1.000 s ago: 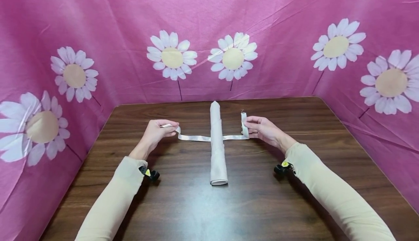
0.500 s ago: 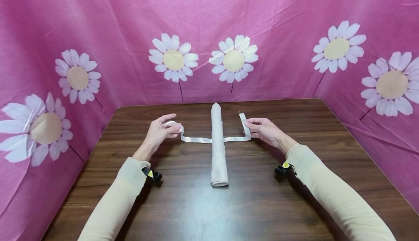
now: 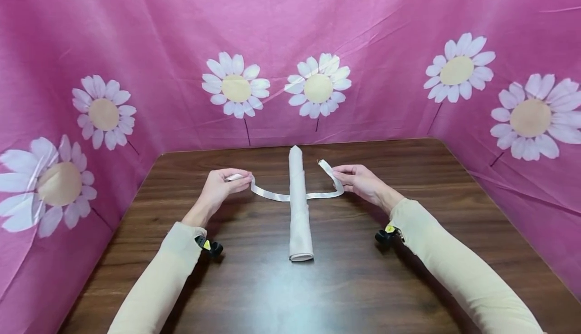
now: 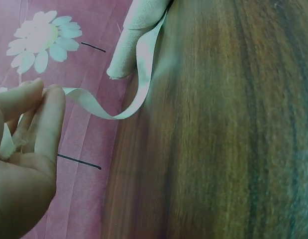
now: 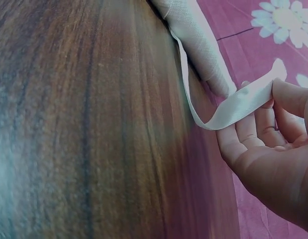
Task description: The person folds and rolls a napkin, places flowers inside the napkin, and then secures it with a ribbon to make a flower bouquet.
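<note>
A rolled off-white cloth (image 3: 299, 213) lies lengthwise on the table, pointing away from me. Beneath it runs a white ribbon (image 3: 271, 195), its two ends lifted on either side. My left hand (image 3: 216, 190) pinches the left end between thumb and fingers; in the left wrist view the ribbon (image 4: 114, 114) curves from the fingertips down to the roll. On the other side my right hand (image 3: 363, 183) pinches the right part near its end, and the free tip sticks up past the thumb. The right wrist view shows this ribbon (image 5: 243, 102) lying across the fingers. Neither hand touches the roll.
The dark wooden table (image 3: 363, 283) reaches back to a pink curtain (image 3: 281, 16) printed with white daisies. This curtain also hangs along the left and right sides. Each sleeve cuff carries a small black wrist camera (image 3: 211, 247).
My left fingers spread and then closed again on the ribbon. The right-hand ribbon end has tilted inward toward the roll, and both sides of the ribbon hang in looser curves.
</note>
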A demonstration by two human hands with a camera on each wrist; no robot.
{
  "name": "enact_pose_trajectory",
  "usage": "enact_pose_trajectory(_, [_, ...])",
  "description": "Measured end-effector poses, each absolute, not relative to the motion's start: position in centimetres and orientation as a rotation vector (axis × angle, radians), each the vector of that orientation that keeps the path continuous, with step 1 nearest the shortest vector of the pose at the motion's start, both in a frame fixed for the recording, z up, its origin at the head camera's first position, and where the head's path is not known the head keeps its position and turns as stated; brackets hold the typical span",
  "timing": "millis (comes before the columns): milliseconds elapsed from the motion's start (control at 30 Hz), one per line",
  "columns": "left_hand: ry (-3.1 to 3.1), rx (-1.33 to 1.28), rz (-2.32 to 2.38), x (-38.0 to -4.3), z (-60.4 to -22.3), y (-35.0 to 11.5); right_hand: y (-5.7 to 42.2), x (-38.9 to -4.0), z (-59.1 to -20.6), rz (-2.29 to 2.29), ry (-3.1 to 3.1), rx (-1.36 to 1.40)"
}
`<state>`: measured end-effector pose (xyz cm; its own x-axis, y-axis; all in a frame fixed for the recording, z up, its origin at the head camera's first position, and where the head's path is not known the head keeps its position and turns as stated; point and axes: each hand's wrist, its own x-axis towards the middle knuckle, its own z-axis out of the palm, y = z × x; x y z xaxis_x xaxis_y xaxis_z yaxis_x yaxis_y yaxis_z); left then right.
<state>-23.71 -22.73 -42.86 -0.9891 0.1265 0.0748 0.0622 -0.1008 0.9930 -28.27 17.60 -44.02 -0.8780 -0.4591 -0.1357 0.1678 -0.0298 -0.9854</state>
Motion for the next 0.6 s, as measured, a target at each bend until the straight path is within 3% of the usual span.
enact_pose_trajectory(200, [1.967, 0.346, 2.361, -23.6, -42.6, -22.5, 17.3, -28.4, -43.9, -1.959, 1.840, -0.299])
enact_pose_trajectory(600, [2.303, 0.261, 2.155, -23.7, -42.0, -21.4, 16.3, -28.4, -43.2, -1.919, 1.812, -0.311])
